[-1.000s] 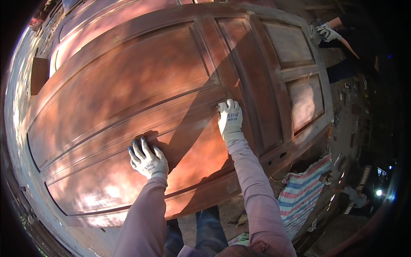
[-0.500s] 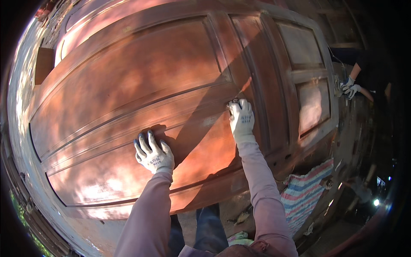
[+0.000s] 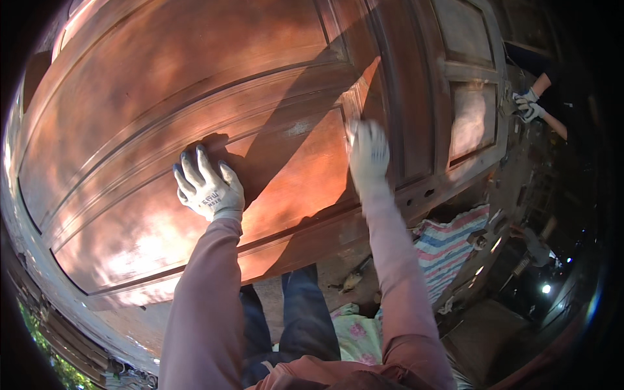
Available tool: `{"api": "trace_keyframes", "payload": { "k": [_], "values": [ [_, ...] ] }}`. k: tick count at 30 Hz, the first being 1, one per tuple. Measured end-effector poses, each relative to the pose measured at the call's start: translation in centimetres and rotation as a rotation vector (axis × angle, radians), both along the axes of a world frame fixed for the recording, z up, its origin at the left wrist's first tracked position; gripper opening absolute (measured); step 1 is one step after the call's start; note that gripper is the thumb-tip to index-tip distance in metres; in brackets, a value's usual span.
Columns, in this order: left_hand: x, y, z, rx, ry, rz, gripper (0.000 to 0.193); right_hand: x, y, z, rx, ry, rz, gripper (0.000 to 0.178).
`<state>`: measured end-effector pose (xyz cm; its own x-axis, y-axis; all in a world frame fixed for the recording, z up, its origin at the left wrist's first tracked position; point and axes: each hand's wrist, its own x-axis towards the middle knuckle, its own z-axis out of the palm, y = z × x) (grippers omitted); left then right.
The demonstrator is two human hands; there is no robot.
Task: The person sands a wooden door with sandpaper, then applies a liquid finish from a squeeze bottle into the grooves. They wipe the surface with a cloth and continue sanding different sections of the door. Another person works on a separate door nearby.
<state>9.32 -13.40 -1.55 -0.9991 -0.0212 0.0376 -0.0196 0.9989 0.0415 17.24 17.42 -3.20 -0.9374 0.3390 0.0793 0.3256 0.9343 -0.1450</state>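
Note:
A large reddish-brown wooden panelled door lies flat before me, with raised mouldings round its panels. My left hand, in a white glove with dark fingertips, rests on a lower panel, its fingers spread and holding nothing. To the right, my gloved right hand is curled at the groove at the panel's end and blurred by motion. Whatever its fingers press or hold is hidden. A pale scuffed patch shows on the wood between the hands.
At the far right a co-worker's gloved hands work at the door's edge. A striped cloth sheet lies on the ground at the right, and a flowered cloth lies by my legs. A bright lamp glows at the lower right.
The view has shifted, so the door sits higher and further left. My right hand has moved along the groove, still curled. My left hand stays spread on the panel.

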Motion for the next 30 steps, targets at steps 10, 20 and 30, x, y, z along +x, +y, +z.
{"api": "trace_keyframes", "payload": {
  "k": [10, 20, 30],
  "values": [
    [0.0, 0.0, -0.2, -0.002, 0.04, 0.007, 0.059, -6.9, -0.1, 2.7, 0.11, -0.009, 0.137, 0.033],
    [0.0, -0.2, -0.4, -0.002, 0.004, 0.002, 0.058, 16.5, -1.3, 5.1, -0.108, -0.199, -0.102, 0.021],
    [0.0, -0.4, -0.8, -0.018, 0.015, 0.002, 0.058, -2.6, 1.5, 4.4, 0.175, 0.057, 0.203, 0.021]
  ]
}}
